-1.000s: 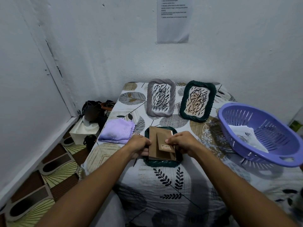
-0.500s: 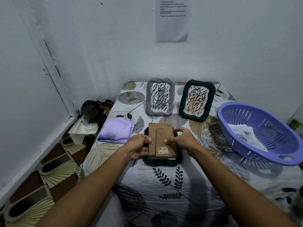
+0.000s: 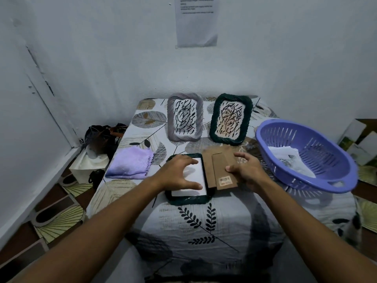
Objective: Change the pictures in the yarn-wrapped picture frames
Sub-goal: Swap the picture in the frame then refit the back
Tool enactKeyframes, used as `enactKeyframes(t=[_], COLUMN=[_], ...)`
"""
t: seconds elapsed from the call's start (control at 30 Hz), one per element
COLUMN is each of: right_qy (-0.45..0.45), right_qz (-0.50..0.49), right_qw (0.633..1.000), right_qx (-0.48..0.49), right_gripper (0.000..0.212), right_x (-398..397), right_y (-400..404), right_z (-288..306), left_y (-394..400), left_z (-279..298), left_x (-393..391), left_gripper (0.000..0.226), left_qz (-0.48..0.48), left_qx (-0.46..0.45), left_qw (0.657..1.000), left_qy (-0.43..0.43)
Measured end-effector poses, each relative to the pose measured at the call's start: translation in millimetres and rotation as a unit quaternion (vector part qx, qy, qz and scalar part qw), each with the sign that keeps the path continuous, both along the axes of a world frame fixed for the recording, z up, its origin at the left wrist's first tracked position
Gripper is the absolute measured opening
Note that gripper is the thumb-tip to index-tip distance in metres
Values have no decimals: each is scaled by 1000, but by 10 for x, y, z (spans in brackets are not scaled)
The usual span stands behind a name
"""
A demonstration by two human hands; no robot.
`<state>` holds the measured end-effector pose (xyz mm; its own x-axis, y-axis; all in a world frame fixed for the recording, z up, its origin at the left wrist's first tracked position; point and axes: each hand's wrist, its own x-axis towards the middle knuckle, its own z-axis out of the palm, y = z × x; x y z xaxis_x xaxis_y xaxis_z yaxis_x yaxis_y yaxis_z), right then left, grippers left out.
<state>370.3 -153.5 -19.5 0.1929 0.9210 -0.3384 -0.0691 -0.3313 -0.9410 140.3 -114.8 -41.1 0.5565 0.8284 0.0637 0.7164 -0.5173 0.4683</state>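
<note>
Dark-green yarn-wrapped frame (image 3: 188, 199) lies face-down on table, backing off. Right hand (image 3: 245, 171) grips brown cardboard backing board (image 3: 221, 170); left hand (image 3: 179, 173), fingers spread and released, hovers over exposed white picture (image 3: 194, 180), likely lifting it next.

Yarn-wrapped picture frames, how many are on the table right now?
3. A grey frame and a dark green frame stand at the back. Another dark green frame lies face down in front, under the left hand.

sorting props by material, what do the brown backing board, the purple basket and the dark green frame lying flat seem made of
Backing board: looks like matte brown cardboard or fibreboard, with a flat fold-out stand.
Basket: glossy moulded plastic, slotted walls.
Frame lying flat: dark green yarn or cord wound round it in ridges; the core is hidden.
</note>
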Motion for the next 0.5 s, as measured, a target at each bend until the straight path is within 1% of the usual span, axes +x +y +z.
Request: enactKeyframes(t=[0.07,0.13,0.2,0.33,0.5], right_qy=[-18,-38,-53,-58,-53], right_qz=[-9,-17,-24,-28,-19], right_qw=[1000,999,998,998,998], right_qx=[-2,-8,-5,-4,-15], right_gripper=[60,62,63,68,62], right_x=[110,182,230,261,223], right_y=[-36,-53,-54,-43,-20], right_z=[-14,-48,-97,-179,-218], left_y=[22,41,63,107,127], left_z=[-38,-97,-172,-260,-256], left_x=[68,166,265,321,256], left_gripper=[105,121,130,129,128], left_qz=[-67,-112,-141,-164,-171], left_qx=[21,32,41,46,48], left_qw=[992,980,969,960,960], left_qy=[101,159,197,221,217])
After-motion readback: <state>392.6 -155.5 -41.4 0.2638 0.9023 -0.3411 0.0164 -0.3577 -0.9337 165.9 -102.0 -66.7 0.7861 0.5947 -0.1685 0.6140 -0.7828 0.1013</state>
